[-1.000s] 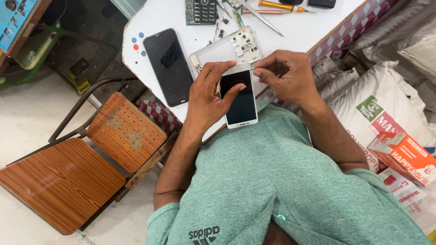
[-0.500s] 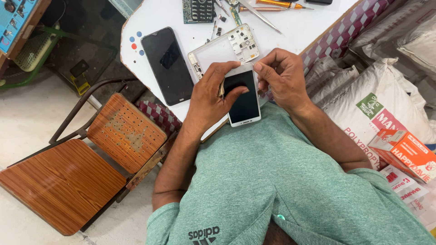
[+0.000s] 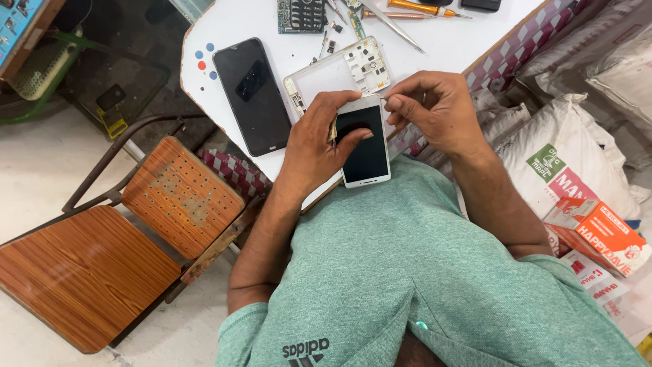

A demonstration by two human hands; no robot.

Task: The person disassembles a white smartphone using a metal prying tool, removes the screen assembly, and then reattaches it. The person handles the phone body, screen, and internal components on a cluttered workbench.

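Note:
My left hand (image 3: 318, 139) grips a white phone with a dark screen (image 3: 365, 151), thumb lying across the glass. My right hand (image 3: 435, 109) is closed at the phone's top right corner, fingertips pinched together against its edge; whether a small tool sits between them I cannot tell. The phone is held over the near edge of a white table (image 3: 234, 20). Just behind it lies a white phone frame (image 3: 333, 75) with bare parts showing.
A black phone (image 3: 251, 95) lies face up to the left on the table. A green circuit board (image 3: 300, 15), tweezers (image 3: 394, 26) and an orange-handled screwdriver (image 3: 411, 11) lie at the back. A wooden folding chair (image 3: 115, 238) stands left; sacks (image 3: 564, 163) and an orange box (image 3: 601, 234) right.
The view has shifted a little. My right hand's fingers have closed onto the phone's top right corner. My left hand keeps its hold.

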